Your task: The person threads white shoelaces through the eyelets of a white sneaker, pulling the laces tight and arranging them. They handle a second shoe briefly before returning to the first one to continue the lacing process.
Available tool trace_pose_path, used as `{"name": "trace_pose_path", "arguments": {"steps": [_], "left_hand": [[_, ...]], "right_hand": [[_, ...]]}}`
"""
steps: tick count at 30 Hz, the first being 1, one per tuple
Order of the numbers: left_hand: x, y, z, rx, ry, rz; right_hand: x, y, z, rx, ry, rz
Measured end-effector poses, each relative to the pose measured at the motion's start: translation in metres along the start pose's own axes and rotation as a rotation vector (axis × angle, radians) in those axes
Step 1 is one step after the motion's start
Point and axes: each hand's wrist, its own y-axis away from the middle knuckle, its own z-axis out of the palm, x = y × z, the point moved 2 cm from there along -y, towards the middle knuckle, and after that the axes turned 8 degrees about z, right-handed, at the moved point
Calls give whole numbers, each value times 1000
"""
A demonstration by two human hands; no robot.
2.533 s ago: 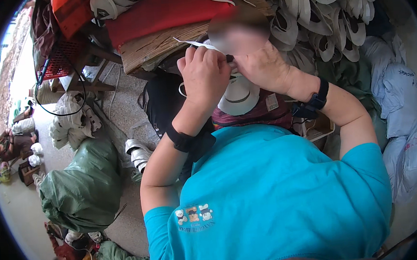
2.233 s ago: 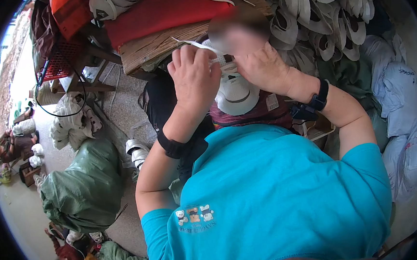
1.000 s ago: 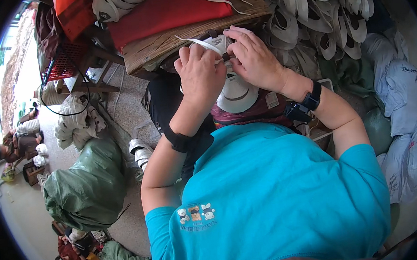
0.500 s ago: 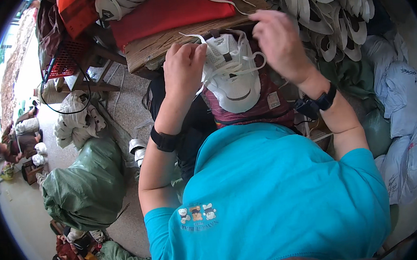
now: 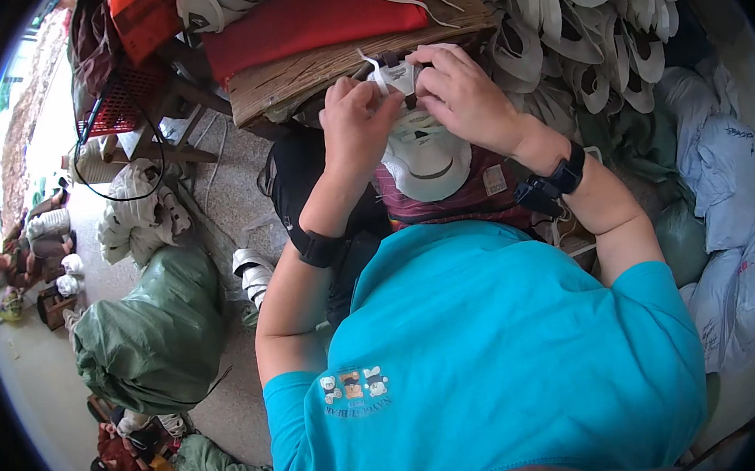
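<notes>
A white sneaker [image 5: 428, 164] lies in my lap on dark red striped cloth, its rounded toe towards me. My left hand [image 5: 354, 119] is closed in a pinch at the left side of the lacing, and a white shoelace [image 5: 372, 66] stands up beyond its fingertips. From the right, my right hand [image 5: 464, 98] reaches over the upper with bent fingers by the tongue [image 5: 397, 75]. Its fingertips are pressed together there; what they grip is hidden. Both hands cover most of the lacing.
A wooden bench [image 5: 322, 69] bears red cloth [image 5: 311, 32] and more white shoes [image 5: 208, 7]. Many pale shoe uppers [image 5: 587, 41] hang at the right. Green sacks [image 5: 156, 330] and white bundles [image 5: 733, 184] flank me. Other people [image 5: 117, 455] sit at the far left.
My right hand has come in from the right, down onto the shoe's upper. My left hand has shifted right, closer to the tongue. The lace loops on the right are now covered.
</notes>
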Motion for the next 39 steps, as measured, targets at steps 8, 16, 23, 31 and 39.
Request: {"name": "trace_pose_path", "arguments": {"steps": [8,16,23,31,39], "left_hand": [[-40,17,-80,458,652,-303],[-75,54,-100,114,157,-497],[21,47,-29,-18,-61,297],[13,24,-8,-34,-118,116],[11,33,-13,-48,-95,19]], "right_hand": [[43,7,-58,198,411,-17],[133,31,-105,90,437,389],[4,-7,-30,-75,-14,53],[5,-11,-10,-212,53,49],[-13,-6,-20,-99,127,38]]}}
